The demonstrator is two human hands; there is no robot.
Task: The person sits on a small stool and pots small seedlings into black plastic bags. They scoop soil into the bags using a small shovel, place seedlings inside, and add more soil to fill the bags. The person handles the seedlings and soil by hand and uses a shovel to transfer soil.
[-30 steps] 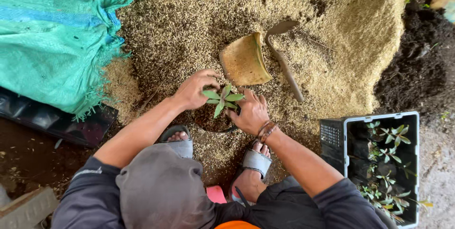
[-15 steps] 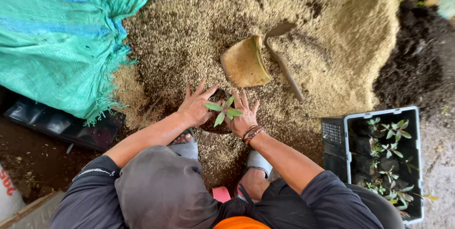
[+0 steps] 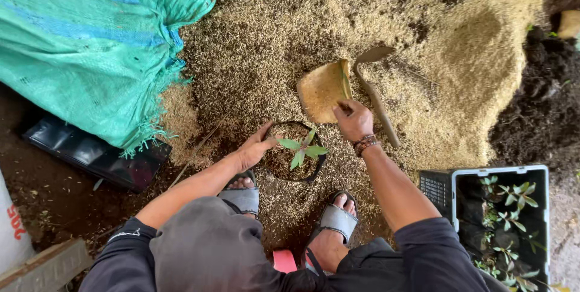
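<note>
A small green seedling (image 3: 302, 148) stands in a round black grow bag (image 3: 296, 160) filled with husk mix, on the ground between my feet. My left hand (image 3: 254, 146) rests against the bag's left rim, fingers spread. My right hand (image 3: 353, 120) is stretched forward and grips the near edge of a tan scoop-shaped container (image 3: 323, 89) lying on the husk pile. A wooden-handled trowel (image 3: 376, 89) lies just right of the container.
A large heap of rice husk (image 3: 459, 74) spreads ahead and to the right. A green woven sack (image 3: 90, 44) lies at left over a black tray (image 3: 96, 156). A crate of potted seedlings (image 3: 501, 219) stands at lower right. Dark soil (image 3: 544, 98) borders the right.
My right hand left the seedling bag and reached forward to the tan scoop. My left hand stayed at the bag's left rim.
</note>
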